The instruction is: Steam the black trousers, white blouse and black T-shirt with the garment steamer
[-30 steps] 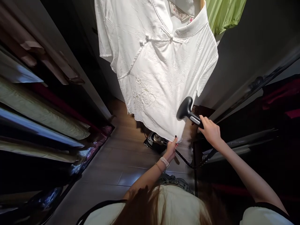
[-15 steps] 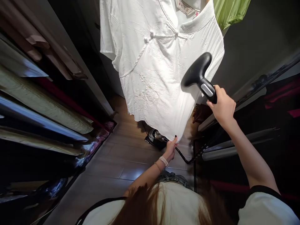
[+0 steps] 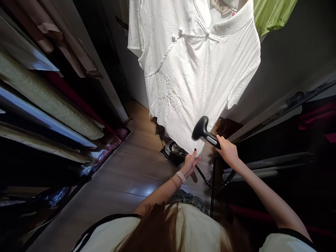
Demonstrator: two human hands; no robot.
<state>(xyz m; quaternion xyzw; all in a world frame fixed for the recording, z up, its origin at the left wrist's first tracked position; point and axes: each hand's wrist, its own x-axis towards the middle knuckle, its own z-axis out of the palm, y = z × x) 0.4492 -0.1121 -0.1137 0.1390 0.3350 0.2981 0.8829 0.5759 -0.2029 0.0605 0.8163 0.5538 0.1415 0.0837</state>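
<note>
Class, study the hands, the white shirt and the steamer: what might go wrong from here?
The left hand holds the white shirt at its lower edge, just below the steamer head, so any steam might scald it. The hose hangs in a loop and might snag.

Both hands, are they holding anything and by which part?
Right hand: the black steamer, by its handle. Left hand: the white shirt, by its bottom hem.

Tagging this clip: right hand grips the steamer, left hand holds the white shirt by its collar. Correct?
Not the collar: the left hand holds the white shirt by its bottom hem, as the head view shows. The right hand does grip the steamer.
</note>
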